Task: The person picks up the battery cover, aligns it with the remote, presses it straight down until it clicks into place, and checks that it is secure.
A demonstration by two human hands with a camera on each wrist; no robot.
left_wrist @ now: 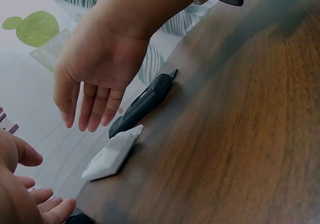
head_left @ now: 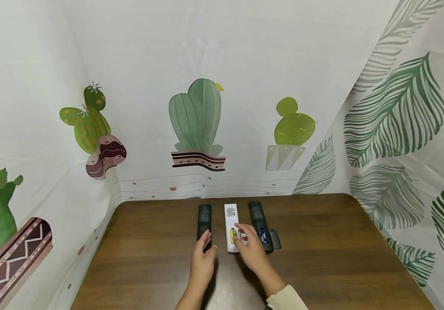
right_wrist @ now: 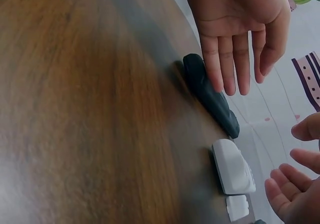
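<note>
In the head view, my left hand hovers by the near end of the left black remote control, fingers loosely extended. My right hand is over the right side of the white remote control, fingers slightly bent and holding nothing. Yellow batteries show in the white remote's uncovered compartment. A small white piece, looking like a battery cover, lies beside it in the right wrist view. The right black remote has blue batteries in its uncovered compartment.
A dark battery cover lies right of the right black remote. All the remotes lie near the back of the brown wooden table. Behind it hangs a white cloth printed with cacti and leaves.
</note>
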